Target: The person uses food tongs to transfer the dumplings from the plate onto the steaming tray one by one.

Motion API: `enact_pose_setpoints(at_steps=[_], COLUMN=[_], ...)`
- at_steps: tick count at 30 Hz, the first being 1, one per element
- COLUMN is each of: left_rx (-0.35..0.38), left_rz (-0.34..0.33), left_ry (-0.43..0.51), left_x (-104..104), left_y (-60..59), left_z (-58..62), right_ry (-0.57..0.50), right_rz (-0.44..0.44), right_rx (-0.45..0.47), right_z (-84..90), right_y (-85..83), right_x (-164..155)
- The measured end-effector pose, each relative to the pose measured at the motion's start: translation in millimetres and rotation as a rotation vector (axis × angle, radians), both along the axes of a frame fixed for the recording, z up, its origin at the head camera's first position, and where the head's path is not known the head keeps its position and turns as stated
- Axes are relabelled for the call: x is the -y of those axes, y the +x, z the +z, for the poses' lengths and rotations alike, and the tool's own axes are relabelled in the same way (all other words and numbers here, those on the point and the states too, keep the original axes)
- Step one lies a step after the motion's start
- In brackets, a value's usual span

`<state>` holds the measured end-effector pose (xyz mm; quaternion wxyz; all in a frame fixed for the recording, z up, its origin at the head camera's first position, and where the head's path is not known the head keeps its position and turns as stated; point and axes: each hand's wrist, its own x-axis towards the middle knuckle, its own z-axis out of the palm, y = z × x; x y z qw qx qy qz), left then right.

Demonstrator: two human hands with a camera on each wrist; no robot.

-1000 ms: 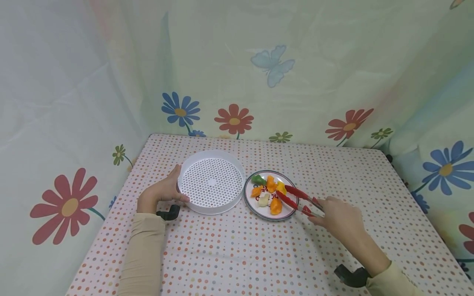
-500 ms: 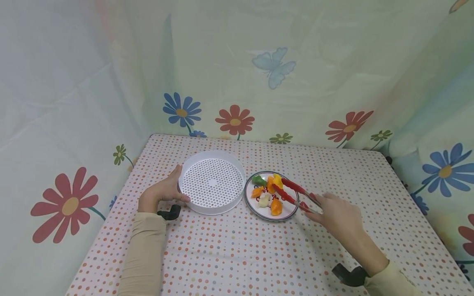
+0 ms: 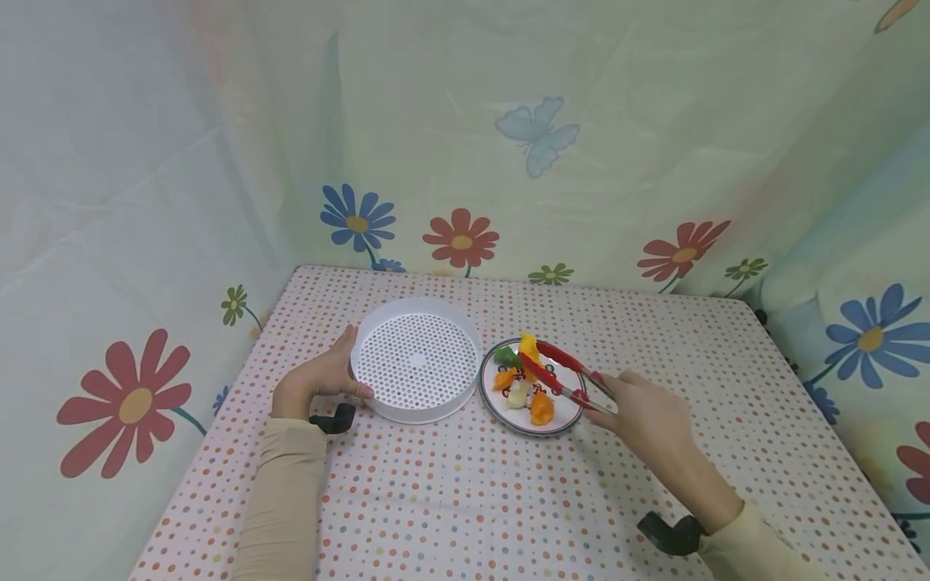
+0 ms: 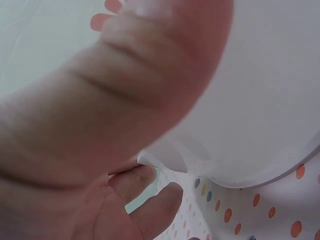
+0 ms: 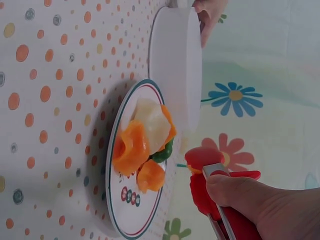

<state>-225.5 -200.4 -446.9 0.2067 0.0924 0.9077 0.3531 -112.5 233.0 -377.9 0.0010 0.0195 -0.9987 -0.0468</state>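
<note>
The right hand (image 3: 643, 411) grips red-tipped tongs (image 3: 555, 373), thumb and fingers curled around the handles. The tong tips pinch a yellow dumpling (image 3: 528, 348), lifted just above the 12 o'clock rim of the round plate (image 3: 563, 420). On the plate lie a green piece (image 3: 504, 354), an orange piece (image 3: 503, 378), a white piece (image 3: 517, 394) and another orange piece (image 3: 541, 408). The left hand (image 3: 314, 381) holds the 9 o'clock wall of the white perforated steamer tray (image 3: 416, 358), thumb over the rim and fingers curled against the outside. The tray stands just beside the plate at its 9 o'clock, both on the dotted surface (image 3: 472, 500), under a flowered curtain (image 3: 465, 161).
</note>
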Motion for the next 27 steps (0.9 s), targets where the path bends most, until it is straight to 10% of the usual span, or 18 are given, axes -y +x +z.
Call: enact_pose_setpoints(at_steps=[27], left_rx=[0.001], left_rz=[0.004], left_ry=[-0.002], left_x=[-1], left_y=[1.0], left_z=[1.4], right_ry=[-0.041], right_rz=[0.171], right_rx=[-0.05], right_z=[-10.7], right_y=[-33.3], right_x=[74])
